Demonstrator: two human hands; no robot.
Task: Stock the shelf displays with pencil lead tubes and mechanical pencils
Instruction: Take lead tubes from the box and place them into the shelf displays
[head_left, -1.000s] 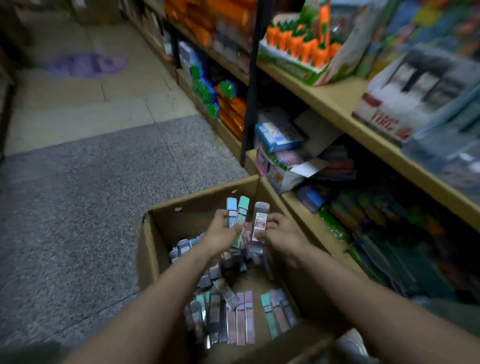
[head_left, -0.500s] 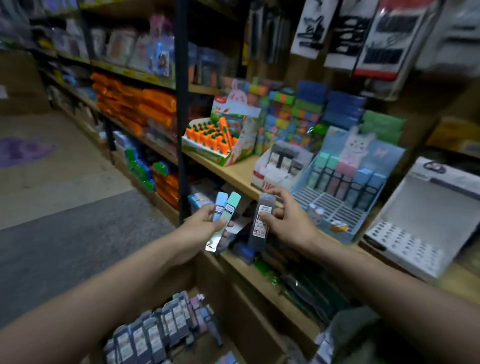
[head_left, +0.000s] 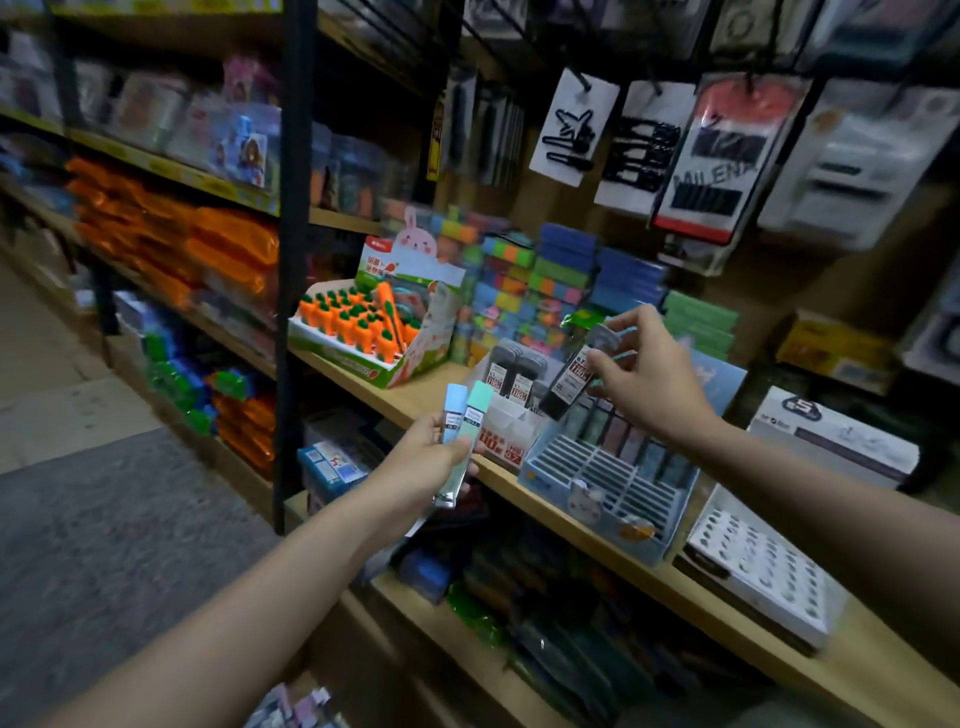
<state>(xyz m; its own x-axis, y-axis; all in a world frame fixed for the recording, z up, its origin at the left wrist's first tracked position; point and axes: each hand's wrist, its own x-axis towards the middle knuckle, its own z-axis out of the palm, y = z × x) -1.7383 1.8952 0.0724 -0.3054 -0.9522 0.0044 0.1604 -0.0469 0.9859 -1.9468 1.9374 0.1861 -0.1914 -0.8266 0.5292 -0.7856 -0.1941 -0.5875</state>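
Observation:
My left hand (head_left: 423, 460) grips two pencil lead tubes, a blue-capped tube (head_left: 453, 413) and a green-capped tube (head_left: 469, 439), in front of the wooden shelf (head_left: 415, 397). My right hand (head_left: 652, 384) pinches a dark grey lead tube (head_left: 571, 382) by its upper end, tilted above the displays. Just below it stand a white display box (head_left: 506, 431) with several grey tubes and a blue slotted display (head_left: 605, 486) with a back row of pastel tubes and many bare slots.
A carrot-eraser display (head_left: 371, 332) stands left of the boxes, coloured eraser stacks (head_left: 519, 296) behind. A white perforated display (head_left: 763, 574) sits at the right. Packs hang from hooks above. A black shelf post (head_left: 291, 260) rises at the left. More tubes (head_left: 296, 709) show at the bottom edge.
The view has lifted from the carton to the shelf. My right hand has carried the grey tube up and right over the displays. My left hand holds its two tubes about where it was.

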